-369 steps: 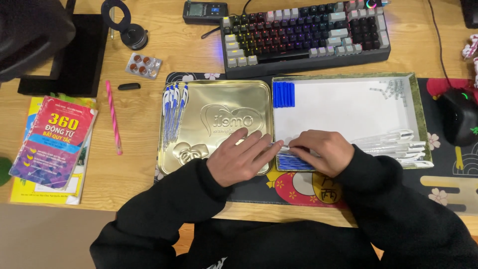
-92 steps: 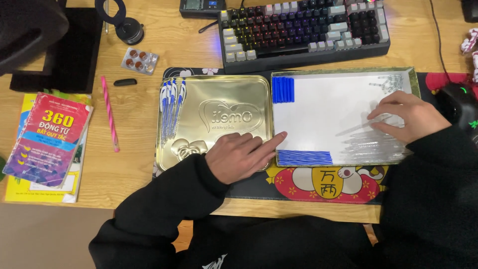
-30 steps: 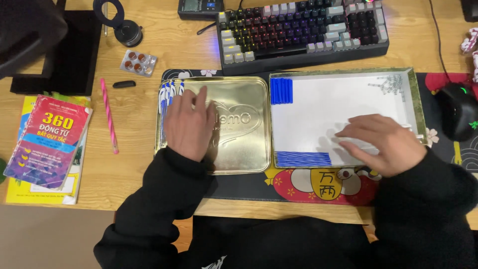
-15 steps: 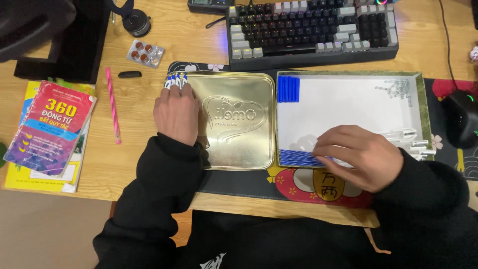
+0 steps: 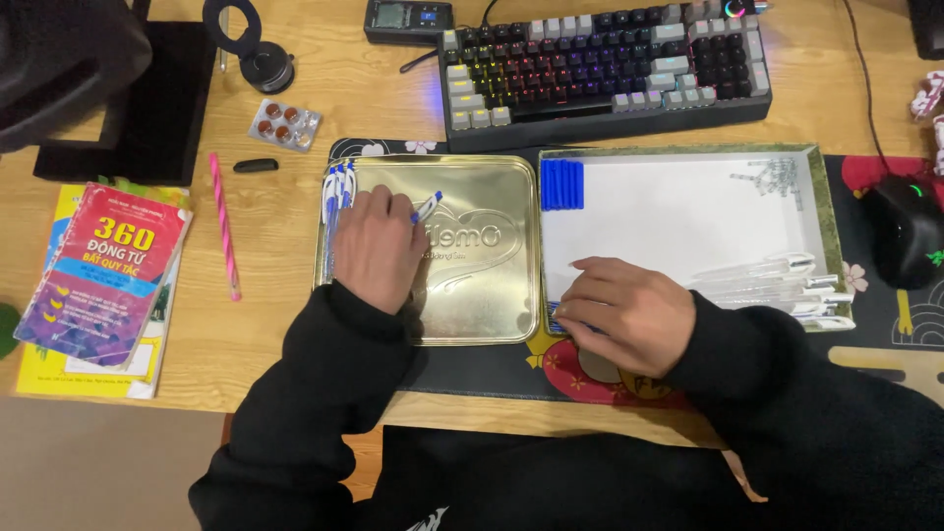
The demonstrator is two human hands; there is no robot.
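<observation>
Head view: left hand (image 5: 379, 246) pinches a blue-capped pen (image 5: 427, 206) over the gold tin lid (image 5: 482, 275); right hand (image 5: 624, 315), fingers curled, rests in the white tray (image 5: 678, 202).

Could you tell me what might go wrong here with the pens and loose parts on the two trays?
The left hand holds a pen over the smooth gold lid; dropped there, it could roll off. The finished pens lie right at the lid's left edge, where the hand may nudge them onto the desk. The right hand works beside the clear barrels in the white tray, and its sleeve could scatter them.
</observation>
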